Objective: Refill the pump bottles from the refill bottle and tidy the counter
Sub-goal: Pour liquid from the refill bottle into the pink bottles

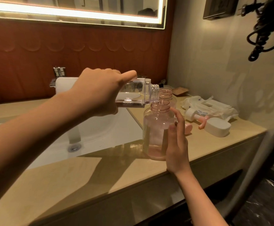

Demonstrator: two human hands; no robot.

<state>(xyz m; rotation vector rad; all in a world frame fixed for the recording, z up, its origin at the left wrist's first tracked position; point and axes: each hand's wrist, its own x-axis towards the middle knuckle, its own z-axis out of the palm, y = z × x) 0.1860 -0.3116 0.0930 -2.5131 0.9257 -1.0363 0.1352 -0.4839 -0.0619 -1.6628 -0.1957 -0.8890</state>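
**Now pouring: where a spill could start**

Counter (67, 176) and sink (100, 131) form the work area. Left hand (98, 92) is wrapped round the clear refill bottle (133, 93), tipped nearly level, its mouth just above the neck of the front pink bottle (155, 132), which stands on the counter beside the sink. Right hand (177, 149) clasps that bottle's side, thumb in front. Only a shallow layer of liquid shows in the pink bottle.

Likely faults:
- A steeper tilt could send a surge past the narrow neck.
- A drifting mouth could wet the counter.
- A nudge could tip this light bottle, or the second pink bottle (166, 95) just behind it.
- Loose pump tops (196, 115) lie near and may roll.
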